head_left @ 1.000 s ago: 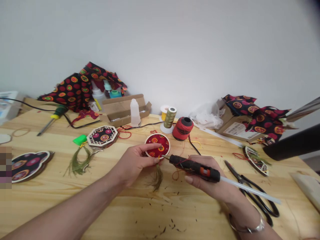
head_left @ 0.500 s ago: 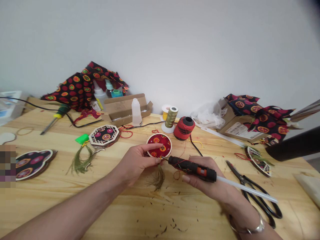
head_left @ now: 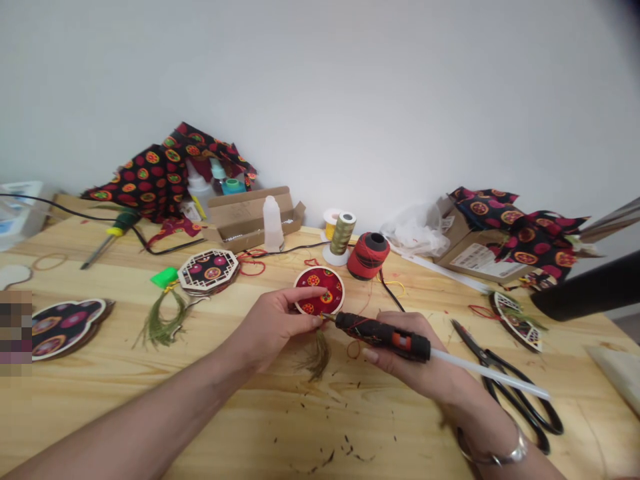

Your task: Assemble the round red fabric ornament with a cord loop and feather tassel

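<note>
My left hand (head_left: 280, 317) pinches the lower left edge of a round ornament (head_left: 335, 283), which has red patterned fabric inside a pale rim. One finger lies across its face. Below its lower edge hangs an olive-green tassel (head_left: 319, 357). My right hand (head_left: 407, 353) grips a black hot glue gun (head_left: 383, 335) with a long white glue stick (head_left: 493, 375) sticking out of its back. The gun's nozzle meets the ornament's lower edge, close to my left thumb; whether it touches is hard to tell.
Black-handled scissors (head_left: 505, 380) lie right of my right wrist. Behind the ornament stand a red thread spool (head_left: 369, 257), an olive thread spool (head_left: 343, 233) and a white bottle (head_left: 273, 223). An octagonal ornament (head_left: 209, 272), a screwdriver (head_left: 107, 240) and a lobed ornament (head_left: 67, 327) lie left.
The glue gun and my right hand have shifted very slightly left. My left hand keeps its hold on the round ornament, and the rest looks the same.
</note>
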A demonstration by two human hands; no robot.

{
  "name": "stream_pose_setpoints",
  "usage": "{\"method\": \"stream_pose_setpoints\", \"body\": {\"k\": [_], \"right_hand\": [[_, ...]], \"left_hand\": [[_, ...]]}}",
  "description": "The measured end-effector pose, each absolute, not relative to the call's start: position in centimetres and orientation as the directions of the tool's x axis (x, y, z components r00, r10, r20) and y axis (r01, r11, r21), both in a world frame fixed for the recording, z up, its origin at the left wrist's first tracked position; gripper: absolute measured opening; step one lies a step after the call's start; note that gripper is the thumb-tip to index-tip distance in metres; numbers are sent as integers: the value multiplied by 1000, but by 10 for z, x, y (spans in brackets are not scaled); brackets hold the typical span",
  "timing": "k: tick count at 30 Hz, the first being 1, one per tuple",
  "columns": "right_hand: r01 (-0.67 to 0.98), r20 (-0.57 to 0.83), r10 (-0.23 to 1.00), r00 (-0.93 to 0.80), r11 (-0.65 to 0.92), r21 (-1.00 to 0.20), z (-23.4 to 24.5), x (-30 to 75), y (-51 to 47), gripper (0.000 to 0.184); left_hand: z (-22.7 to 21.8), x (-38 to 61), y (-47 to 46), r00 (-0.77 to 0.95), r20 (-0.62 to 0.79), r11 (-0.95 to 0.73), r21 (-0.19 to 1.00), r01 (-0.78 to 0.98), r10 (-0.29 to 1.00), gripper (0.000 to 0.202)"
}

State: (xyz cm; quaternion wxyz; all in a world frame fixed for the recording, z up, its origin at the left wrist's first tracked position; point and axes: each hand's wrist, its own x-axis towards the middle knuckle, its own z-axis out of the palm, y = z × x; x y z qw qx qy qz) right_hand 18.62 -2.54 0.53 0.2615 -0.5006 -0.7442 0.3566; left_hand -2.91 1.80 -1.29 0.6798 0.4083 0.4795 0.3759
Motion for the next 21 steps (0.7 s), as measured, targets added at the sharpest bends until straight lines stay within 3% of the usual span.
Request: {"method": "stream_pose_setpoints", "body": {"k": [21], "right_hand": [[552,38,934,-356,243,-798,6,186,-25,28]], "left_hand": [[-13,-29,17,277,-357,404,904,-137,892,43]]}}
